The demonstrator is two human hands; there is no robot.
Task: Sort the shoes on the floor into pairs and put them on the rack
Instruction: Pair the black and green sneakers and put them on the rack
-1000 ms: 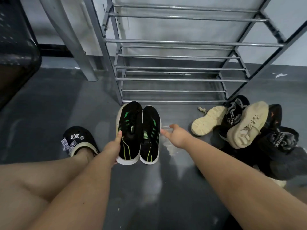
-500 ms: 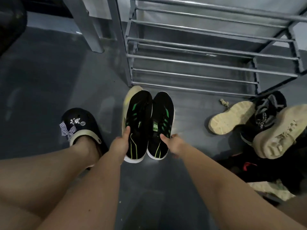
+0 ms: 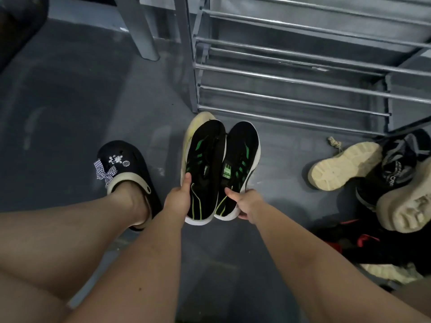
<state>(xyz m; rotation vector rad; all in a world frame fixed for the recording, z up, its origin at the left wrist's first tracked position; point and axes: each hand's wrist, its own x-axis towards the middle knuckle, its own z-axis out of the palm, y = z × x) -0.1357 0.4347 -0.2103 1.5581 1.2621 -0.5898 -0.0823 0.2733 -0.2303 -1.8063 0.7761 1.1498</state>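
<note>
Two black sneakers with green stripes and white soles lie side by side, toes pointing at the rack. My left hand (image 3: pixel 178 199) grips the heel side of the left sneaker (image 3: pixel 205 159), thumb on top. My right hand (image 3: pixel 246 202) grips the heel of the right sneaker (image 3: pixel 242 150), fingers curled under its sole. The grey metal shoe rack (image 3: pixel 291 66) stands just beyond the toes, its bars bare. A heap of other shoes lies at the right: a cream sneaker sole-up (image 3: pixel 342 167), a second cream sneaker (image 3: pixel 405 206) and a black and grey sneaker (image 3: pixel 396 159).
My left foot wears a black clog (image 3: pixel 126 169) with a checked bow, left of the sneakers. More dark shoes with red trim (image 3: pixel 363 243) lie at the right edge. A grey post (image 3: pixel 144 29) stands left of the rack. The floor is grey.
My right hand moved in from beside the pair and took hold of the right sneaker's heel. The view has tilted down and closer to the rack's lower bars.
</note>
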